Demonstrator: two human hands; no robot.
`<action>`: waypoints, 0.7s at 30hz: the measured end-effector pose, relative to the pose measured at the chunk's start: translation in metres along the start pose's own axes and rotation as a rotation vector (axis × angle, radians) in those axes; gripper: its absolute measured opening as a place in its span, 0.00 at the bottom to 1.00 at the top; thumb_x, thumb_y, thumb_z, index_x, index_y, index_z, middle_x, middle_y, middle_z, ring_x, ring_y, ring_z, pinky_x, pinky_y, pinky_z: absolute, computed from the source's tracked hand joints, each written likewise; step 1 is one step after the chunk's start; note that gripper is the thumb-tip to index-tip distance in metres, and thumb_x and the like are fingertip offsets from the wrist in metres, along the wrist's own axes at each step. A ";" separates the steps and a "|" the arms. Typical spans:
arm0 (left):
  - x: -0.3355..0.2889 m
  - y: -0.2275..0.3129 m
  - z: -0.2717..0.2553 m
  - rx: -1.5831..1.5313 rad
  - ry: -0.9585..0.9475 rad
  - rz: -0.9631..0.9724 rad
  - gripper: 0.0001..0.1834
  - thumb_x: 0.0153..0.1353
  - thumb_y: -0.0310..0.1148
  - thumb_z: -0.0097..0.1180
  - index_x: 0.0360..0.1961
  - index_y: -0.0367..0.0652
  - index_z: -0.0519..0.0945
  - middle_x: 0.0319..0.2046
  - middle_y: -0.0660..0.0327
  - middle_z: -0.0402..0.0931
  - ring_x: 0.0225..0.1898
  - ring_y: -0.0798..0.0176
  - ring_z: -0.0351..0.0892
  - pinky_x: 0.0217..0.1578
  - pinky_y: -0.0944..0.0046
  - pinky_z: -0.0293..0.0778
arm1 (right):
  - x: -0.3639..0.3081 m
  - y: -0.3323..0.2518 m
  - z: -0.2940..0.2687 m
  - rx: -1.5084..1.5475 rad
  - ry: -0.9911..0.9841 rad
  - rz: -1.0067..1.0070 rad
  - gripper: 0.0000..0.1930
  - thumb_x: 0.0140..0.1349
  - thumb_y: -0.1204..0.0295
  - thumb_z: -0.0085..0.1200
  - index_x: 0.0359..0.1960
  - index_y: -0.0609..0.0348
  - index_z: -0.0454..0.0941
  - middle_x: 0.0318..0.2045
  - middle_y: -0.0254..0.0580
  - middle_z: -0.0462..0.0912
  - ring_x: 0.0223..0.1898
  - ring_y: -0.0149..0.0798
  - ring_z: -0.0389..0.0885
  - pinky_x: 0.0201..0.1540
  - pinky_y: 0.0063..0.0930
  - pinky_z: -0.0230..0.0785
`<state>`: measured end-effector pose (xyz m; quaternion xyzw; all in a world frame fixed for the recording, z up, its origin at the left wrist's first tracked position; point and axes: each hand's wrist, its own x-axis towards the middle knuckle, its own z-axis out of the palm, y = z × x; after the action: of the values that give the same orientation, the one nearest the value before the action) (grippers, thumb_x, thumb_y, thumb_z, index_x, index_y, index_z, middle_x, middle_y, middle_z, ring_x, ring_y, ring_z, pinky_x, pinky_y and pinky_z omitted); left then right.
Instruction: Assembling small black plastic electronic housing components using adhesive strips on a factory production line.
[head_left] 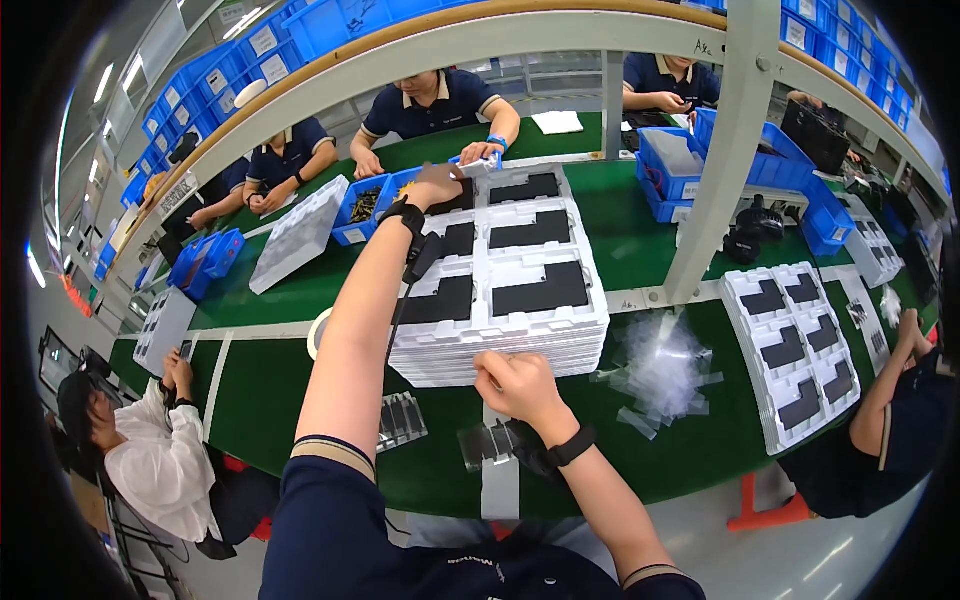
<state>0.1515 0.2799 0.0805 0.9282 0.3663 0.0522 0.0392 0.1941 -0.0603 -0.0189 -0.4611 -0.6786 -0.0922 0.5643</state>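
A stack of white moulded trays (500,345) stands before me on the green table. Its top tray holds several black L-shaped flat pieces (540,289). My left hand (437,187) reaches over the stack to its far left corner, beside a black piece. Motion smears its fingers, and whatever they may hold is hidden. Close to the stack's front edge, my right hand (522,384) is closed with curled fingers; what lies inside cannot be made out. Below it on the table are clear plastic strips (482,447).
A heap of clear plastic film (665,365) lies right of the stack. Farther right is another white tray (735,300) with black pieces. Blue bins (352,232) and a tilted white tray (300,235) stand left. A metal post (715,190) rises at right; co-workers sit around.
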 end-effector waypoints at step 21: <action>-0.330 0.080 -0.012 -0.929 0.323 0.160 0.16 0.53 0.18 0.58 0.44 0.37 0.73 0.40 0.61 0.77 0.39 0.72 0.76 0.37 0.72 0.72 | -0.030 -0.050 -0.055 -0.010 -0.662 0.291 0.17 0.58 0.66 0.53 0.46 0.62 0.74 0.44 0.51 0.75 0.46 0.47 0.76 0.48 0.40 0.67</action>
<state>-0.0356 -0.0042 0.0790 0.8179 0.2333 0.3557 0.3875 0.1933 -0.1390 -0.0063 -0.5605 -0.7514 0.1400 0.3189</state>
